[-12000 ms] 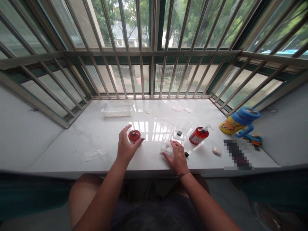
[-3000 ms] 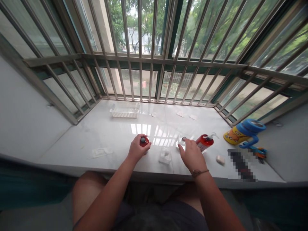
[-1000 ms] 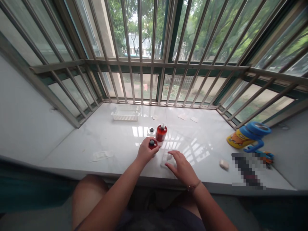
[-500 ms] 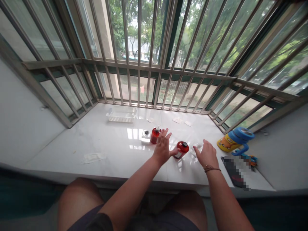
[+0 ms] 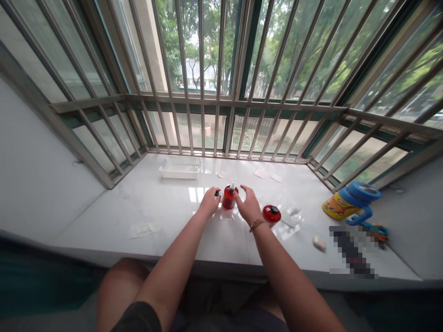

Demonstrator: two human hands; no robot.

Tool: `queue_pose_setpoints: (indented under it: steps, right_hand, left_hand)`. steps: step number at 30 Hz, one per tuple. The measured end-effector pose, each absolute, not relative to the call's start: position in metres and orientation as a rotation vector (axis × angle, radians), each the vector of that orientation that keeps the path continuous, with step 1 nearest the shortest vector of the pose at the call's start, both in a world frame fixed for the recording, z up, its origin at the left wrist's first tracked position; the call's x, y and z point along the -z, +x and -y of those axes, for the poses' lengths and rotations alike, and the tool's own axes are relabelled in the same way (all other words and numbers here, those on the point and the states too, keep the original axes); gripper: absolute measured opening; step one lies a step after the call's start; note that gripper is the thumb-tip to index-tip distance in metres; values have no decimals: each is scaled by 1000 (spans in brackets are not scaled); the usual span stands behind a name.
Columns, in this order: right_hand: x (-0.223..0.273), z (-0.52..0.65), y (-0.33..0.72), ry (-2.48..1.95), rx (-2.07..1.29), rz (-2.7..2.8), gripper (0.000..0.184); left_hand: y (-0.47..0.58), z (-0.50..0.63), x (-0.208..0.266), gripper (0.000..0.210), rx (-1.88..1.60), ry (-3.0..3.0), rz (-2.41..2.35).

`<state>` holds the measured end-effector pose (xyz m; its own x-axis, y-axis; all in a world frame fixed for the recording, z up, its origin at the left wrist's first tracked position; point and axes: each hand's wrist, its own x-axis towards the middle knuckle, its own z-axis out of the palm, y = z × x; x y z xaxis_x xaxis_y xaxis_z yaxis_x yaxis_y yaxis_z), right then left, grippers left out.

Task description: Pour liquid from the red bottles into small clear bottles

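Note:
My left hand (image 5: 210,202) is curled around a small white bottle, mostly hidden behind it; its black cap (image 5: 217,193) shows by the fingertips. Just right of it stands a red bottle (image 5: 229,198) with a clear-white pump top. My right hand (image 5: 249,205) reaches in from the right, thumb and fingers apart, with the thumb at or very near the pump bottle's side. Beside my right wrist stands a second red bottle (image 5: 271,215) with a black cap, partly hidden by the forearm.
A white perforated basket (image 5: 180,174) sits at the back left. Clear plastic pieces (image 5: 294,213) and a small whitish block (image 5: 319,243) lie to the right. Farther right are a blue-yellow cup (image 5: 349,200) and a blurred dark object (image 5: 353,253). Window bars edge the back.
Both hands have moved left: the left from beside the black-capped red bottle to the white bottle, the right to the pump bottle. The whitish block has come into sight. The view has shifted slightly.

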<state>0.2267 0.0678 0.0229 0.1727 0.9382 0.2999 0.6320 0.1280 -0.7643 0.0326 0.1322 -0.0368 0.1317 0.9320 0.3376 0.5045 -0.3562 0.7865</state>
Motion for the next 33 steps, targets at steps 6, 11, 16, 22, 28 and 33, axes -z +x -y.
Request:
queue_pose_setpoints:
  steps: [6, 11, 16, 22, 28, 33]
  right_hand:
    - [-3, -117, 195, -1575, -586, 1599, 43]
    - [4, -95, 179, -1491, -626, 1619, 34]
    - [12, -29, 196, -1454, -594, 1578, 36]
    - [25, 35, 237, -1483, -401, 1463, 33]
    - [30, 41, 239, -1496, -274, 1421, 29]
    - [32, 40, 238, -1475, -223, 1423, 28]
  left_hand:
    - [6, -98, 35, 22, -1129, 1988, -1342]
    - [-24, -64, 36, 18, -1103, 2013, -1321]
    - [-49, -35, 49, 31, -1060, 2040, -1329]
    - [-51, -21, 57, 31, -1137, 2014, -1393]
    - [-45, -23, 56, 28, -1175, 1831, -1435]
    - [-45, -30, 61, 40, -1292, 1539, -1358]
